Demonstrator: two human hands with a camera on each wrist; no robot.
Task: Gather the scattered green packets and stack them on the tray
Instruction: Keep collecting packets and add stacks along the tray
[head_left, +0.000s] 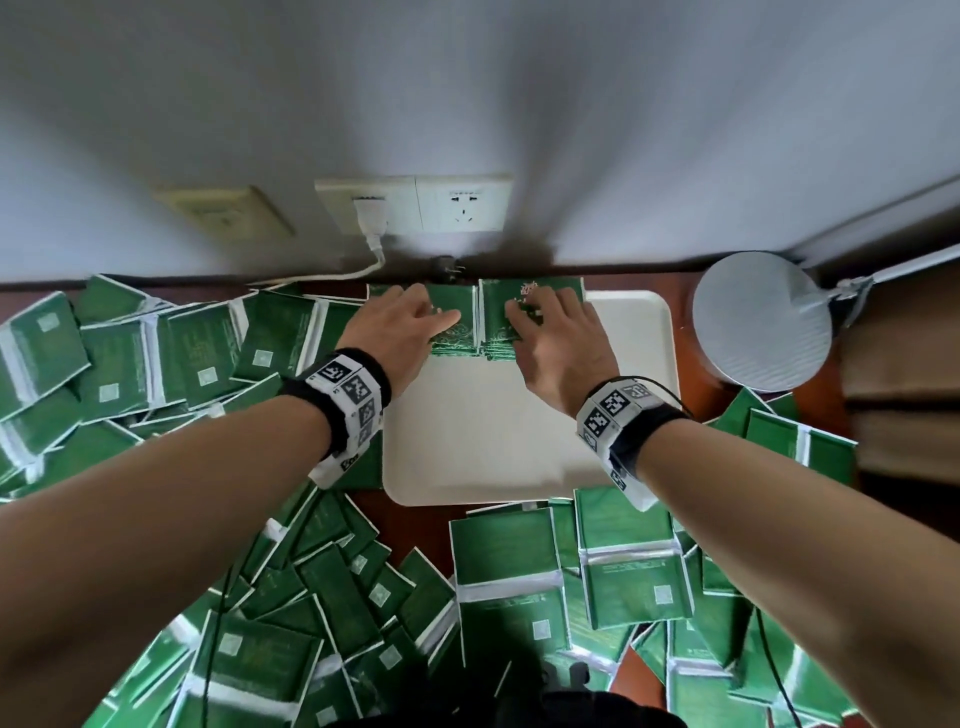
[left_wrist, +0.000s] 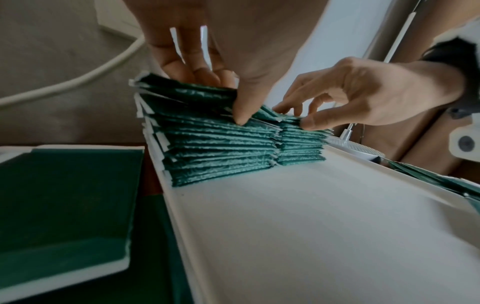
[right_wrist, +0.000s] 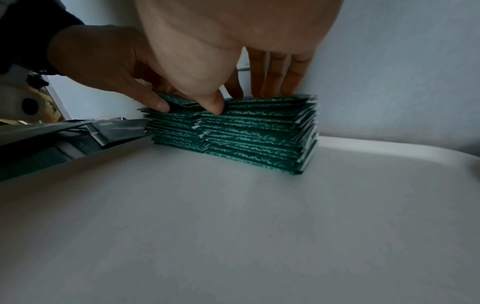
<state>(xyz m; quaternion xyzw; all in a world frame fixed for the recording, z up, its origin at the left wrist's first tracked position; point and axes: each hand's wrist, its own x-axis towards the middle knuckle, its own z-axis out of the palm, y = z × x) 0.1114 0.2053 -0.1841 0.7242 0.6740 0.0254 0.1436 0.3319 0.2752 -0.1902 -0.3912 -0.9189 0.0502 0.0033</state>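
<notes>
Two neat stacks of flat, crinkle-edged green foil packets (head_left: 478, 317) stand side by side, touching, at the far edge of a smooth white rectangular plastic tray (head_left: 483, 441) with rounded corners, which lies on a dark red-brown wooden tabletop (head_left: 415, 525). The left hand (head_left: 402, 338) rests on the left stack, fingers straight on top and thumb pressed against its near edge; it presses rather than grasps. The right hand (head_left: 558, 338) does the same on the right stack, fingers flat on top, thumb tip at the near edge. Loose green packets with white sealed strips (head_left: 322, 613) lie scattered and overlapping along the tabletop's left and near edges and its right side. A round grey lamp base (head_left: 763, 327) stands just right of the tray. White wall sockets (head_left: 415, 205) with a plugged-in white cable (head_left: 374, 254) sit on the wall behind.
</notes>
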